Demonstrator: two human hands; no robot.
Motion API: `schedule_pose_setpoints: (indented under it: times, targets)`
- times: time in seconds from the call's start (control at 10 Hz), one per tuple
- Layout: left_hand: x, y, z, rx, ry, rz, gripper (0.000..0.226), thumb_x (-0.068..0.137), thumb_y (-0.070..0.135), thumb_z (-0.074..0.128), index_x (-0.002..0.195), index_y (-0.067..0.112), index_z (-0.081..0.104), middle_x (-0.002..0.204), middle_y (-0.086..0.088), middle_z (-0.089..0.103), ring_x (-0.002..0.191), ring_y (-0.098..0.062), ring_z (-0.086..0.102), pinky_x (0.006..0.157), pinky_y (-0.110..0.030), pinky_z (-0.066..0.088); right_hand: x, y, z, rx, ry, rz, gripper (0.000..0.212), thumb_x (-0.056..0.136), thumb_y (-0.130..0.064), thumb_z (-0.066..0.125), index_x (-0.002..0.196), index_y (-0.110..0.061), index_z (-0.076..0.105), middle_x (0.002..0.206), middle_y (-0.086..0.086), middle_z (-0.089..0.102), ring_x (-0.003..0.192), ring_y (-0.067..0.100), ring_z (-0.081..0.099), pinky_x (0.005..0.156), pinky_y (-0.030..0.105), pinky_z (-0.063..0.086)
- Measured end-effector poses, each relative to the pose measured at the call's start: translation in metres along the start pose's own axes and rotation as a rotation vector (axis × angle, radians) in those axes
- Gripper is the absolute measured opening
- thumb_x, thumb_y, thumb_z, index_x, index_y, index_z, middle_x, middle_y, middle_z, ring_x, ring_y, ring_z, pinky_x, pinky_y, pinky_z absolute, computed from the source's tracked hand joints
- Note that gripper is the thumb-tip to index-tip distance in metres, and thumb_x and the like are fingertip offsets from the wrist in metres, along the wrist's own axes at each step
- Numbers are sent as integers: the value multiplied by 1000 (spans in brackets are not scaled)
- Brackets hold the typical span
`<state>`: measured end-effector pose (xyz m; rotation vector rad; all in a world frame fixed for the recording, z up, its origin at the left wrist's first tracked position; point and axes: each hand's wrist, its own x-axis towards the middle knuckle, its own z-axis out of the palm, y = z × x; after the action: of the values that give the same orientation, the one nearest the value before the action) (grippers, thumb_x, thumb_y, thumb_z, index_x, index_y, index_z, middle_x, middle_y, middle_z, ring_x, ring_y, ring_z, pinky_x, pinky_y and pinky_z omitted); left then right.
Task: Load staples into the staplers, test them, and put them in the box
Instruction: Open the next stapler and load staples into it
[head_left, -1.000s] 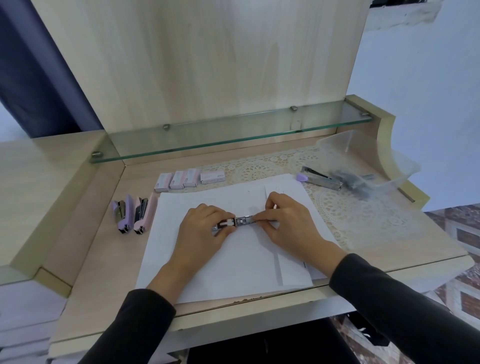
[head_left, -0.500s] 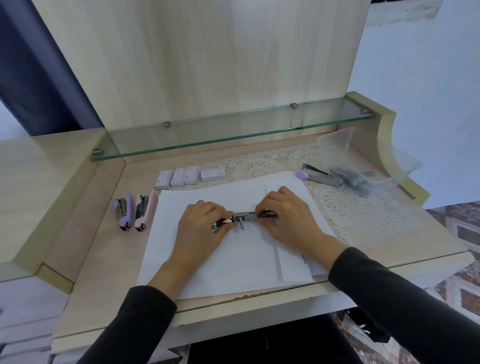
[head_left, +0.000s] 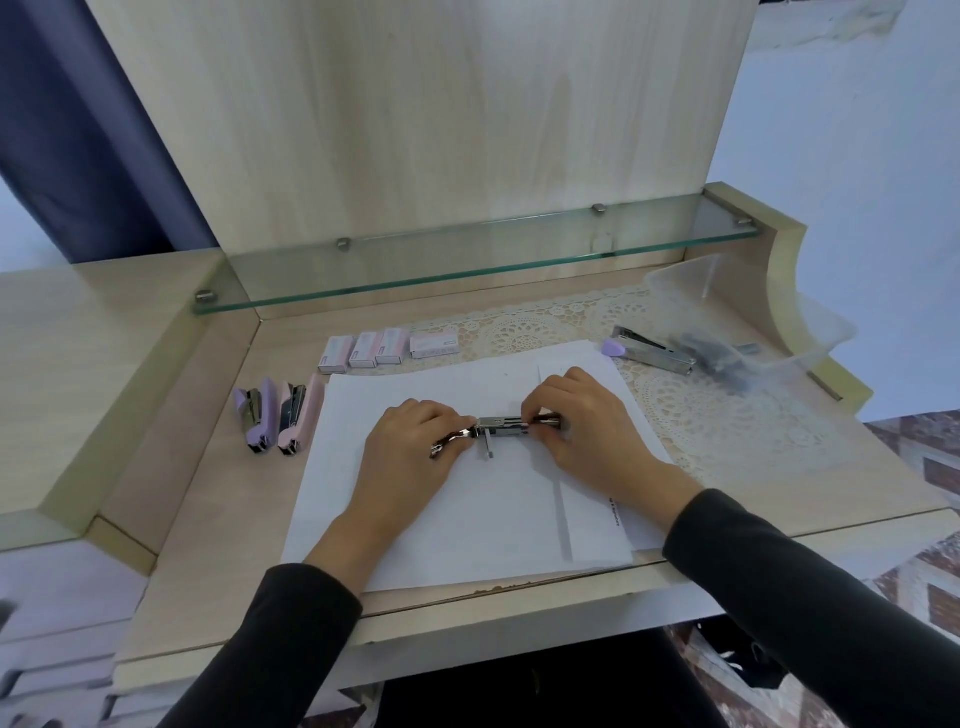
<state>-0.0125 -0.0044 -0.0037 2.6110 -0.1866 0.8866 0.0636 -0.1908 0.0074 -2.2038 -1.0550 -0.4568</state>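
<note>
From my feed the light is soft and even, bright on the white paper (head_left: 467, 499), which casts almost no shadow. Behind the paper, the glass shelf (head_left: 467, 260) shows faint reflections. Right of the paper, the clear box (head_left: 753, 312) looks smeared. Straight edges bow toward the corners, where detail softens.

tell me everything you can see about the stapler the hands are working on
The opened silver metal stapler lies flat and lengthwise, left to right, on the white paper sheets at mid-desk. Its shiny channel is exposed, and a thin metal strip hangs from its middle towards the person. The left hand covers its left end; the right hand pinches its right end. Any coloured cover is hidden.
</note>
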Motion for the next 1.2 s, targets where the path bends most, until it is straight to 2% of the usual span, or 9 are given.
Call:
schedule_pose_setpoints:
  times: [0.1,0.2,0.3,0.6,0.8,0.9,1.2]
  targets:
    - [1,1,-1,14,-5,-2,28,78,32,53,86,15,74,78,0,69,78,-9,49,68,-19,33,-2,3,2,1,2,-8,21,67,5,62,68,-16,66,73,-2,64,70,11,40,53,30,42]
    - [1,1,-1,3,-7,-7,29,78,33,52,87,15,74,79,0,69,78,-9,49,68,-18,31,-2,0,2,6,37,-7,18,67,-2,62,67,-17,70,74,1,63,67,18,47,56,26,39]
    - [1,1,-2,-2,-8,-4,30,78,33,52,87,14,74,79,-1,69,78,-9,49,69,-17,31,-1,-8,2,-32,82,-23,10,64,-10,65,67,-15,73,68,4,57,61,21,48,53,28,38]
    - [2,0,0,-5,-11,-5,30,78,33,52,87,15,74,79,-1,69,78,-11,48,67,-20,32,2,-18,7,-182,81,-56,16,56,-3,81,63,-13,70,62,3,53,56,23,50,57,24,28]
    - [1,-1,0,-15,-13,-7,30,79,33,52,87,14,74,79,-1,69,78,-10,49,67,-21,34,0,-17,6,-271,73,-70,13,59,-9,81,62,-16,71,61,0,53,55,22,49,58,21,25]
    - [1,-2,1,-17,-20,-13,30,79,33,52,88,15,74,79,0,69,78,-9,49,67,-20,34,1,-19,6,-246,63,-44,17,55,-6,83,60,-14,68,60,1,54,54,23,51,56,22,31]
    - [1,-2,1,-35,-16,-26,30,79,34,52,90,16,74,80,0,69,80,-9,50,69,-18,33,6,-18,6,-224,-5,-36,20,56,5,74,57,-9,59,62,6,54,52,24,49,62,20,19]
